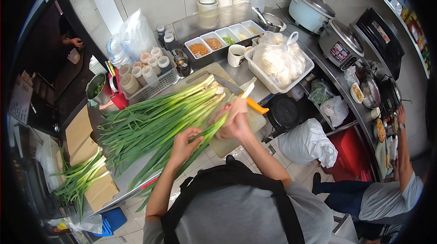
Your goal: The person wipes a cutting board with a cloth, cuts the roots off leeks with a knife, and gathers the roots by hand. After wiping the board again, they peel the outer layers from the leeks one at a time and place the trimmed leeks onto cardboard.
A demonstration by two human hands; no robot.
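In the head view my right hand point(236, 117) is closed around the pale part of a green onion point(221, 121), whose white end sticks out past my fingers. My left hand point(185, 144) has its fingers curled at the leaves of that same green onion, lower down. A large pile of green onions point(159, 112) lies to the left, white ends on a cutting board point(219, 146) and leaves across the counter. Just beyond my right hand rests a knife with an orange handle point(257, 106), its blade point(227, 84) pointing toward the pile; no hand holds it.
More green onions point(84, 171) lie on cardboard point(101, 189) at left. Behind are a basket of squeeze bottles point(145, 73), a topping tray point(223, 39), a mug point(236, 55) and a white basket point(273, 88) holding a plastic bag. Another person's arm point(403, 148) reaches over the right-hand counter.
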